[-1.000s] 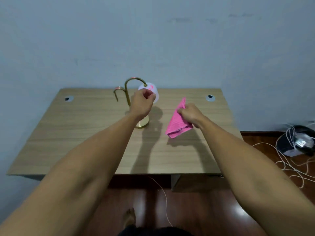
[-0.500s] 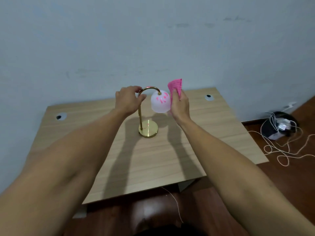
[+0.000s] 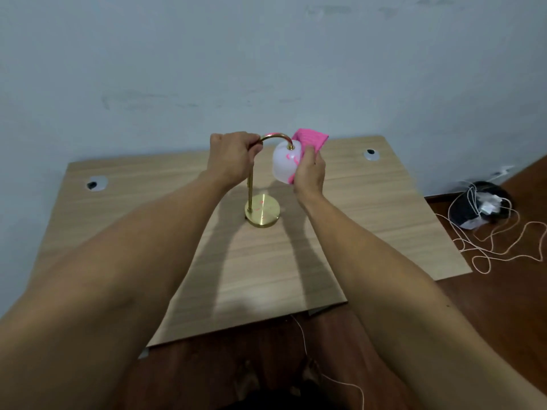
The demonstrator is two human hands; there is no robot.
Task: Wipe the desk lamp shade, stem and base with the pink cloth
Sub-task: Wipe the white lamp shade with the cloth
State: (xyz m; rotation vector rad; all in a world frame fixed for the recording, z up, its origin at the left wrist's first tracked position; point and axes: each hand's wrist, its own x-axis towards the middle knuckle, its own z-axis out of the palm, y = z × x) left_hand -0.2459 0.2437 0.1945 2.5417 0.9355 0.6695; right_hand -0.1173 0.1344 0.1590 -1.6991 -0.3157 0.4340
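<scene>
A small desk lamp stands upright near the middle of the wooden desk [image 3: 384,202]. It has a round brass base [image 3: 262,213], a thin brass stem [image 3: 250,187] that arches over, and a white shade [image 3: 284,165] with pink marks. My left hand [image 3: 232,159] is closed around the top of the stem, at the left end of the arch. My right hand [image 3: 309,173] presses the pink cloth [image 3: 310,139] against the right side of the shade; part of the cloth sticks up behind the shade.
Two round cable holes sit in the desk's far corners, one hole [image 3: 96,184] on the left and another [image 3: 370,153] on the right. A dark object with white cord [image 3: 485,232] lies on the wooden floor to the right. A blue-grey wall rises right behind the desk.
My right hand lifted the cloth off the desk and brought it onto the shade's right side. My left hand shifted from the shade to the top of the stem. The view moved closer.
</scene>
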